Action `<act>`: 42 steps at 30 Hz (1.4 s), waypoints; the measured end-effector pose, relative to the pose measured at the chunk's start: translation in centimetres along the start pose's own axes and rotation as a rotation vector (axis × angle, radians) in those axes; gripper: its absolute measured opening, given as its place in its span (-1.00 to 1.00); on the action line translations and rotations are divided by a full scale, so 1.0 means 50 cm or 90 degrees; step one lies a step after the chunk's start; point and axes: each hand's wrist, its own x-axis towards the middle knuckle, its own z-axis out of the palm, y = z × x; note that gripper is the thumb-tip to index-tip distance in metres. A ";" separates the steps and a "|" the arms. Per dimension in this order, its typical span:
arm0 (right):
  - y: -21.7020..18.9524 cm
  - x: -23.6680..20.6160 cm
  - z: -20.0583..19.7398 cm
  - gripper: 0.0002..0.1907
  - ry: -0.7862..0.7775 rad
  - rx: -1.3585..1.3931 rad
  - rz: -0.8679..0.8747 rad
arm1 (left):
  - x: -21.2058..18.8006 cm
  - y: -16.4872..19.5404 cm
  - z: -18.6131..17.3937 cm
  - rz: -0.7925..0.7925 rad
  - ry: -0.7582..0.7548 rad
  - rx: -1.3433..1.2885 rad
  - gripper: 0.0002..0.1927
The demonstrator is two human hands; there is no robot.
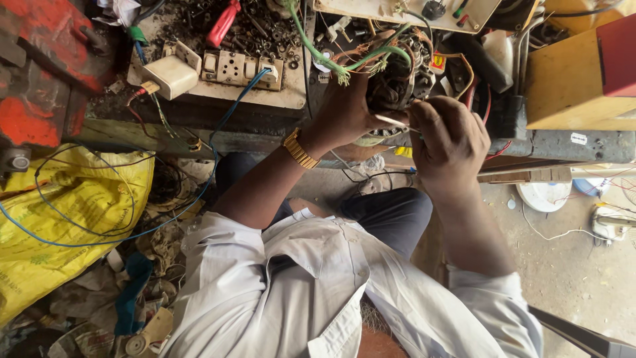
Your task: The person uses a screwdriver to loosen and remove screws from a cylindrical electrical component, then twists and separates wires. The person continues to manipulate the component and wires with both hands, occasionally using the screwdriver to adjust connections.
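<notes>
Dark round wound motor part, with green and copper wires, gripped by left hand. Right hand pinches thin pale rod against it, just right of dusty white socket board.

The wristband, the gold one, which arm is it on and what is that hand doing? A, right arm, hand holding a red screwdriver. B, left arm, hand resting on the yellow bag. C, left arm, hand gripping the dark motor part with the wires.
C: the gold wristband sits on the left arm, whose left hand grips the dark wired motor part.
</notes>
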 end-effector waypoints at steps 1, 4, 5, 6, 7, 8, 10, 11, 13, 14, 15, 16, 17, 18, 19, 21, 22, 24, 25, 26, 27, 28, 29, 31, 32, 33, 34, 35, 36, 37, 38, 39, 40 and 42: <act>0.001 0.005 -0.005 -0.77 -0.015 -0.037 -0.013 | 0.001 0.001 -0.001 0.000 -0.002 0.013 0.23; 0.010 0.016 -0.021 -0.77 -0.046 -0.081 -0.043 | 0.006 0.009 -0.005 -0.015 -0.016 0.014 0.23; 0.012 0.017 -0.022 -0.75 -0.040 -0.085 -0.060 | 0.008 0.012 -0.007 -0.032 -0.028 -0.012 0.26; 0.013 0.017 -0.021 -0.73 -0.035 -0.089 -0.076 | 0.010 0.016 -0.009 -0.050 -0.040 -0.039 0.29; 0.016 0.018 -0.018 -0.71 -0.028 -0.094 -0.093 | 0.012 0.019 -0.012 -0.078 -0.055 -0.021 0.27; 0.021 0.018 -0.016 -0.72 -0.019 -0.085 -0.109 | 0.013 0.022 -0.015 -0.107 -0.069 -0.003 0.25; 0.038 0.020 -0.007 -0.72 0.000 -0.065 -0.147 | 0.015 0.027 -0.019 -0.103 -0.052 0.000 0.21; 0.051 0.021 -0.004 -0.74 -0.001 -0.042 -0.161 | 0.016 0.028 -0.021 -0.071 -0.023 -0.015 0.20; 0.075 0.018 0.003 -0.76 -0.004 0.006 -0.186 | 0.015 0.030 -0.024 -0.025 0.012 -0.031 0.18; 0.080 0.012 0.013 -0.75 0.015 0.051 -0.155 | 0.017 0.029 -0.026 -0.009 0.018 -0.032 0.18; 0.083 0.004 0.025 -0.75 0.036 0.094 -0.123 | 0.019 0.028 -0.026 0.009 0.024 -0.033 0.18; 0.085 -0.003 0.035 -0.73 0.059 0.136 -0.091 | 0.024 0.025 -0.026 -0.005 0.009 -0.045 0.18; 0.084 -0.012 0.045 -0.73 0.090 0.176 -0.046 | 0.030 0.023 -0.026 -0.019 -0.007 -0.058 0.17; 0.078 -0.025 0.057 -0.72 0.119 0.217 0.001 | 0.033 0.022 -0.025 -0.036 -0.024 -0.072 0.17; 0.073 -0.035 0.067 -0.72 0.148 0.258 0.048 | 0.037 0.023 -0.023 -0.040 -0.028 -0.099 0.17; 0.067 -0.051 0.078 -0.72 0.179 0.276 0.063 | 0.044 0.025 -0.025 -0.048 -0.039 -0.146 0.16; 0.066 -0.055 0.082 -0.72 0.197 0.286 0.073 | 0.046 0.028 -0.026 -0.002 -0.005 -0.088 0.13; 0.067 -0.059 0.083 -0.74 0.191 0.289 0.076 | 0.046 0.036 -0.031 0.094 0.055 0.022 0.07; 0.069 -0.062 0.080 -0.75 0.186 0.290 0.080 | 0.046 0.041 -0.033 0.089 0.051 0.027 0.07; 0.072 -0.060 0.080 -0.75 0.185 0.306 0.067 | 0.047 0.044 -0.038 0.085 0.048 0.032 0.07; 0.075 -0.057 0.081 -0.76 0.187 0.320 0.051 | 0.049 0.047 -0.041 0.084 0.047 0.038 0.07; 0.076 -0.057 0.080 -0.77 0.189 0.334 0.037 | 0.051 0.050 -0.043 0.051 0.014 -0.019 0.03; 0.075 -0.058 0.080 -0.76 0.187 0.343 0.046 | 0.052 0.054 -0.045 0.016 -0.019 -0.077 -0.02; 0.070 -0.062 0.084 -0.75 0.184 0.364 0.059 | 0.055 0.061 -0.046 -0.025 -0.045 -0.154 -0.01; 0.065 -0.065 0.087 -0.75 0.196 0.375 0.067 | 0.054 0.066 -0.046 -0.035 -0.039 -0.176 0.05; 0.058 -0.068 0.091 -0.75 0.207 0.388 0.075 | 0.052 0.070 -0.046 -0.048 -0.032 -0.198 0.11; 0.053 -0.071 0.096 -0.74 0.217 0.401 0.080 | 0.050 0.073 -0.047 -0.082 -0.047 -0.199 0.06; 0.049 -0.072 0.102 -0.74 0.226 0.411 0.079 | 0.048 0.075 -0.047 -0.116 -0.060 -0.199 0.01; 0.044 -0.075 0.107 -0.74 0.234 0.423 0.077 | 0.046 0.076 -0.048 -0.151 -0.074 -0.197 -0.04; 0.041 -0.079 0.110 -0.73 0.240 0.434 0.077 | 0.044 0.076 -0.049 -0.131 -0.072 -0.185 -0.05; 0.041 -0.080 0.114 -0.72 0.240 0.421 0.067 | 0.043 0.075 -0.050 -0.109 -0.069 -0.172 -0.07; 0.043 -0.080 0.116 -0.71 0.240 0.408 0.055 | 0.042 0.073 -0.051 -0.086 -0.065 -0.159 -0.08; 0.045 -0.080 0.118 -0.71 0.239 0.395 0.044 | 0.041 0.071 -0.051 -0.091 -0.072 -0.157 -0.09; 0.055 -0.079 0.116 -0.69 0.222 0.333 0.007 | 0.040 0.068 -0.051 -0.100 -0.080 -0.155 -0.09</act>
